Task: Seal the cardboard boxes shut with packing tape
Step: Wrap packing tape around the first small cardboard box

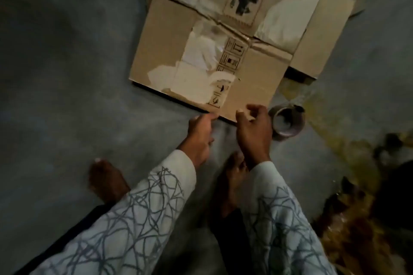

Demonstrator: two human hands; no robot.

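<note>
Two hands work at the near edge of a cardboard box [257, 78] that lies low on a grey concrete floor [67, 73], its flaps closed and its top scuffed with pale torn patches and printed handling marks. The left hand [201, 131] reaches its fingertips to that near edge. The blur hides whether it grips the cardboard or only touches it. The right hand [253, 129] is just beside it at the box's near corner, fingers curled with thumb and forefinger close together. I cannot tell whether anything is pinched between them. A roll of tape [287, 121] sits on the floor just right of the right hand, apart from the box. Both sleeves are white with a grey scribbled pattern, and two bare feet [107, 183] stand on the floor below the hands. A yellowish stain [330, 131] runs across the concrete on the right, toward a dark, unclear heap [391, 185] near the frame's edge. The light is dim.
</note>
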